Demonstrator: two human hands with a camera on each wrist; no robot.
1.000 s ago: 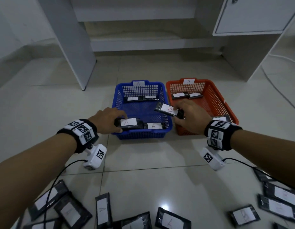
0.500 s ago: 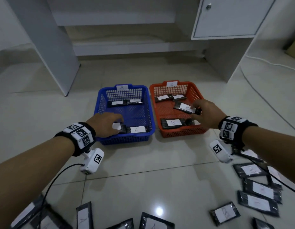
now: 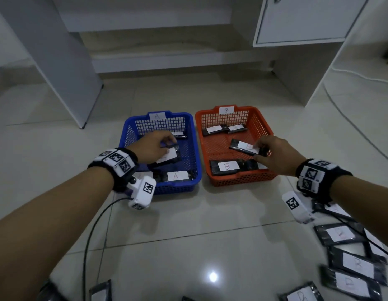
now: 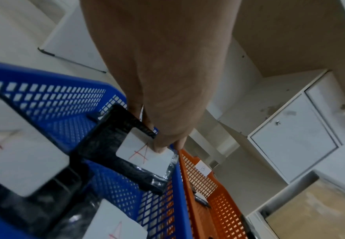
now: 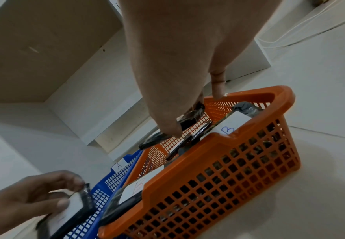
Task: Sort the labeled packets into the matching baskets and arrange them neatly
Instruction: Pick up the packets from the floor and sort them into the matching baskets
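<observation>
Midway: left hand (image 3: 152, 146) grasping A packet (image 4: 141, 153) over blue basket (image 3: 194, 148); right hand (image 3: 277, 155) grasping B packet (image 3: 244, 147) over orange basket (image 3: 263, 127); loose packets (image 3: 353, 266) on floor remain.

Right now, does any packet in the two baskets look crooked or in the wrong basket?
No wrong basket that I can read. The B packet held by the right hand lies askew in the orange basket; the A packet in the left hand sits tilted over the blue basket.
</observation>
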